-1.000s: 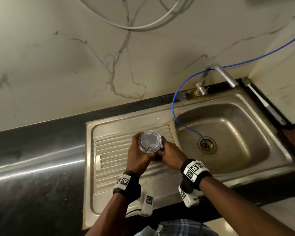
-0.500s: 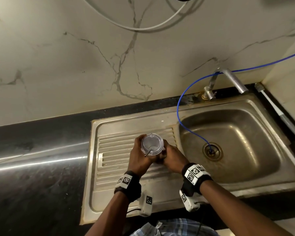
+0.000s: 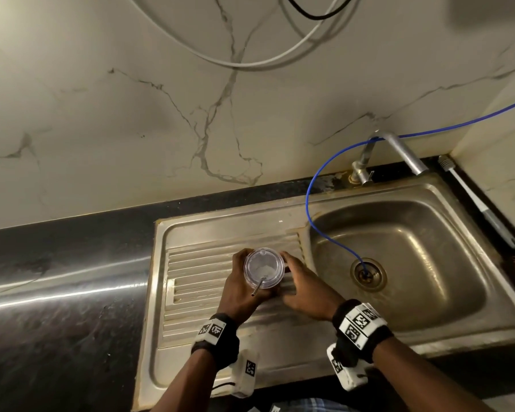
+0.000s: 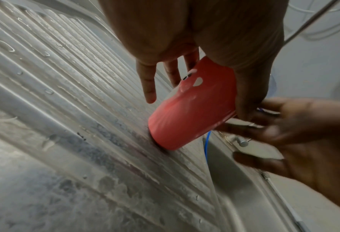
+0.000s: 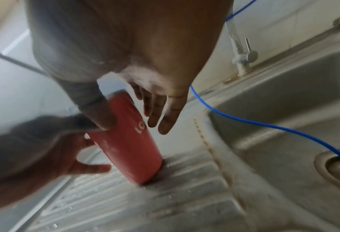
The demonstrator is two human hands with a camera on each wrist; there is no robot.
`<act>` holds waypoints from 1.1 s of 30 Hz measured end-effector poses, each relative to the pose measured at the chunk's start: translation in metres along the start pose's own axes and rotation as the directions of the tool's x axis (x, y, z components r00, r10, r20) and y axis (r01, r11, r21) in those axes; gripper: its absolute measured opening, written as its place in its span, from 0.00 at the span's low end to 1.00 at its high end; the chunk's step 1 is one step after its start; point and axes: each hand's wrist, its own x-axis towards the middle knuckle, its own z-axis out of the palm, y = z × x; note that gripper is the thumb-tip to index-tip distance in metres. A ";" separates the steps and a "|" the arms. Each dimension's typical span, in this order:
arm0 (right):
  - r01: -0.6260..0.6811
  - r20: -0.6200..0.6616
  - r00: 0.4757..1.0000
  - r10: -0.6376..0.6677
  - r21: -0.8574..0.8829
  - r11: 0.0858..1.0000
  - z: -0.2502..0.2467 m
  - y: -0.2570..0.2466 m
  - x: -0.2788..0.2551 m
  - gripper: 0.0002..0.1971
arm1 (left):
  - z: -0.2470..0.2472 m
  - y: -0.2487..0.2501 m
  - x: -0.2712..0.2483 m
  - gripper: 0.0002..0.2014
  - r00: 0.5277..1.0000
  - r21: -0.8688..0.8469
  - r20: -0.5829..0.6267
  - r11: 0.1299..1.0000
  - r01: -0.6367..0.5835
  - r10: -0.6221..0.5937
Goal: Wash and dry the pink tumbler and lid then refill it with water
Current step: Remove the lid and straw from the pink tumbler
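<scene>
The pink tumbler stands upright on the ribbed drainboard, wet with soap streaks. In the head view I see mainly its clear lid with a metal straw poking out. My left hand cups the tumbler from the left, thumb lying along its side, fingers reaching past the far side. My right hand is at its right with fingers straight and spread. Only the thumb of that soapy right hand touches the tumbler wall.
The steel sink basin lies right of the drainboard, a thin blue hose running into its drain. A tap stands at the back, and a long brush lies along the right edge. Black counter extends left.
My right hand's fingers have straightened and come off the tumbler. The tumbler stays on the drainboard under my left hand. The head view has tilted slightly.
</scene>
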 end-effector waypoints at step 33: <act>0.218 0.114 0.973 -0.199 -0.730 0.647 -0.003 -0.055 0.043 0.45 | 0.001 -0.029 0.013 0.28 0.996 0.074 0.076 0.996 -0.055 0.049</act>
